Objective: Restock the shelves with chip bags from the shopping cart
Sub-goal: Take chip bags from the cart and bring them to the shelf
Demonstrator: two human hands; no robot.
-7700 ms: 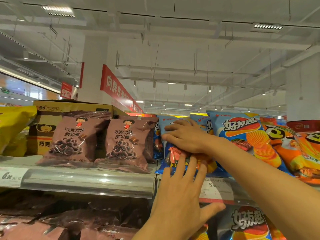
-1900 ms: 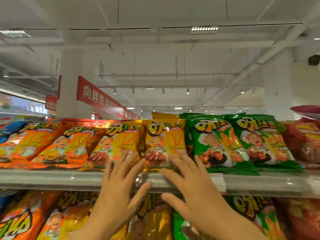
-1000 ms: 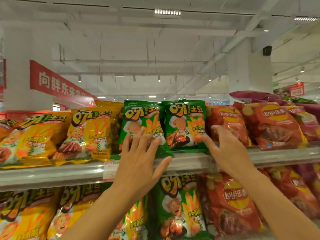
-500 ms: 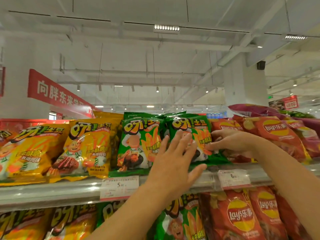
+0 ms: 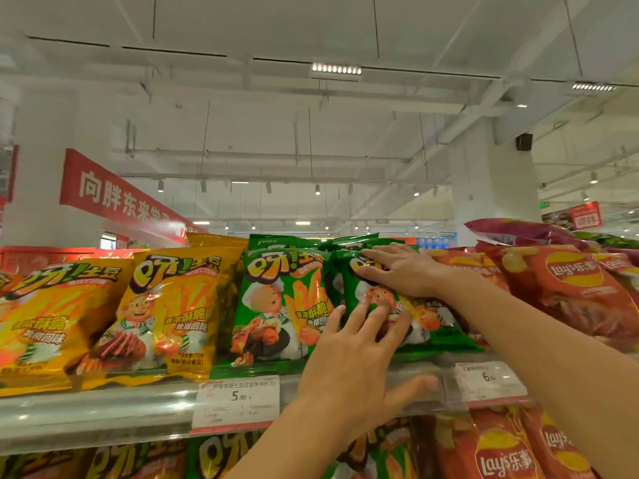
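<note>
Two hands are up at the top shelf (image 5: pixel 103 414), both on the same green chip bag (image 5: pixel 439 323). Nearest the camera, the left hand (image 5: pixel 349 368) has its fingers straight and spread, the fingertips (image 5: pixel 373 314) pressing flat against the lower front of the bag and the thumb stretched out along the shelf edge; it grips nothing. Just beyond it, the right hand (image 5: pixel 397 267) lies palm-down over the upper part of the bag, fingers extended across the printed logo, likewise pressing rather than pinching.

That bag stands tilted back at the front of the shelf, touching a second green bag (image 5: pixel 276 305) on its left and the red Lay's bags (image 5: pixel 567 292) on its right. Farther left sit the yellow bags (image 5: pixel 173 316), and price tags (image 5: pixel 238 401) hang on the shelf rail below.

Such a bag is probably very light, puffed with air, with slick crinkly film and brittle contents. Flat-palmed pushing, as here, seems the gentle way to seat it; squeezing the middle risks crushing chips or popping the seal. To lift or turn it, the crimped top seam or the two side edges look like the safest holds. Being slippery and leaning, it could slide forward off the rail once released.

Behind the row, more green bags are stacked, partly hidden.
</note>
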